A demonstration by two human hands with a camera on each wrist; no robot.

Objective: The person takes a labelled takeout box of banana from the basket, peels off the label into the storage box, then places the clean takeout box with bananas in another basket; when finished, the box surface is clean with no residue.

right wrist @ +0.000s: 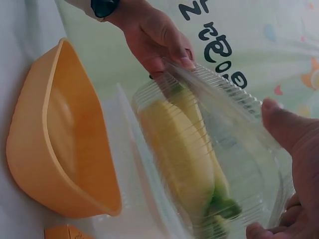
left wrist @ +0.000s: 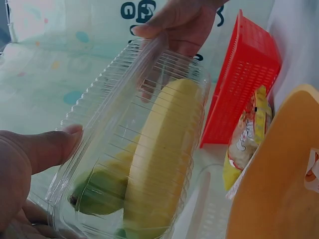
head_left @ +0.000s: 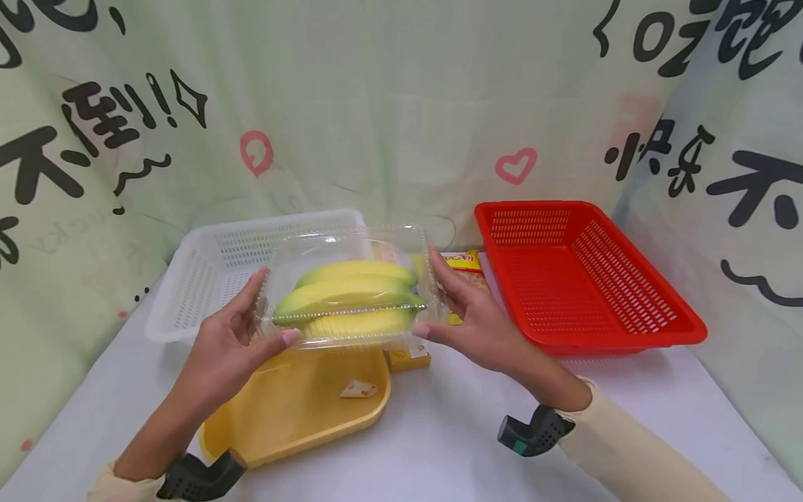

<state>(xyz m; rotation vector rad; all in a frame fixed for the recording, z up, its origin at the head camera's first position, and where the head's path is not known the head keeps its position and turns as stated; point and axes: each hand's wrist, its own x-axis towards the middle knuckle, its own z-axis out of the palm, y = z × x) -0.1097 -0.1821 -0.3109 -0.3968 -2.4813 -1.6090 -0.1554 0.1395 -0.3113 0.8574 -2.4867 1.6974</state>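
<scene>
A clear plastic clamshell box (head_left: 314, 247) with several yellow-green bananas (head_left: 351, 289) inside is held up over a yellow basin (head_left: 301, 411). My left hand (head_left: 226, 341) grips its left end, thumb on the near rim. At the opposite end my right hand (head_left: 470, 314) holds it the same way, fingers along the side and thumb at the front corner. From the left wrist view, the bananas (left wrist: 162, 154) show through the ribbed plastic, and both thumbs lie along the rim. The fingers beneath the box are partly hidden.
Back left stands a white perforated basket (head_left: 182, 279), partly behind the box. A red perforated basket (head_left: 627, 279) is at the right. Between them sits a yellow snack packet (head_left: 467, 261), with a small orange-yellow carton (head_left: 410, 359) beside the basin. A printed curtain (head_left: 389, 125) hangs behind.
</scene>
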